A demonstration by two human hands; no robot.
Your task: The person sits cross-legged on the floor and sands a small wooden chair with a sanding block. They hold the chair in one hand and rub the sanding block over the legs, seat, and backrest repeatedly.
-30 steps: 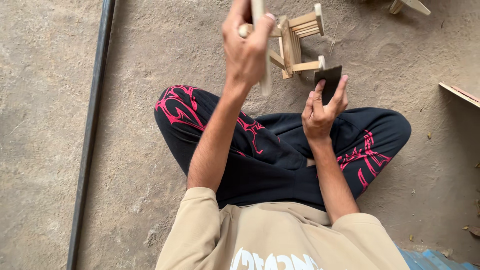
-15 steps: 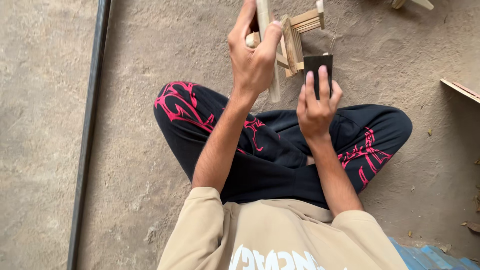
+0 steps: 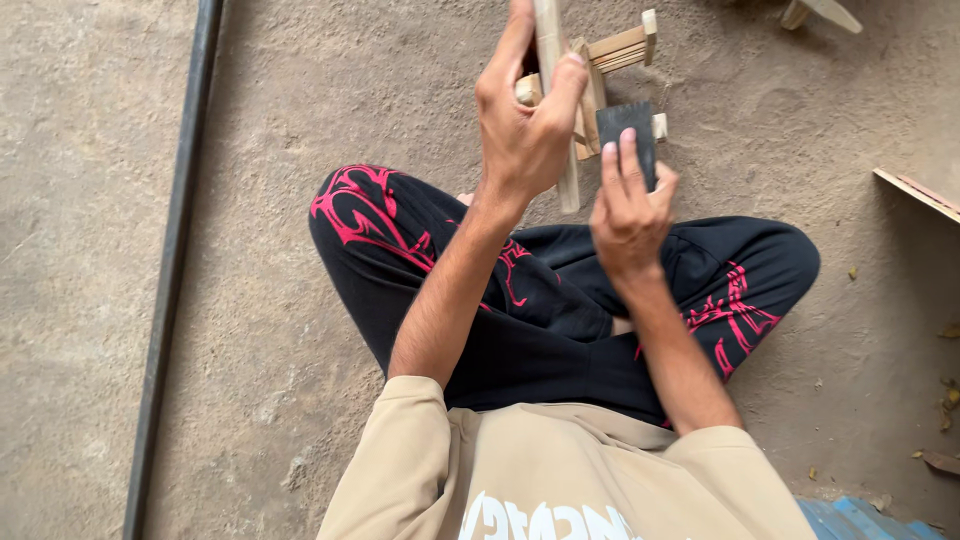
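Floor point(image 3: 300, 120): bare concrete or packed earth, grey-brown, rough and pitted, with fine grit across the whole surface. Dark metal pipe point(image 3: 170, 270) lies along the floor from 11 o'clock down to 8 o'clock, straight, slightly slanted. Wooden board edge point(image 3: 918, 193) enters at 3 o'clock. Pale wooden offcut point(image 3: 820, 12) at 1 o'clock, partly cut off by the frame. Dry leaves and small debris point(image 3: 945, 400) scattered at 4 o'clock. Blue object corner point(image 3: 850, 515) at 5 o'clock, kind not determinable. Light: even, diffuse daylight, soft shadows
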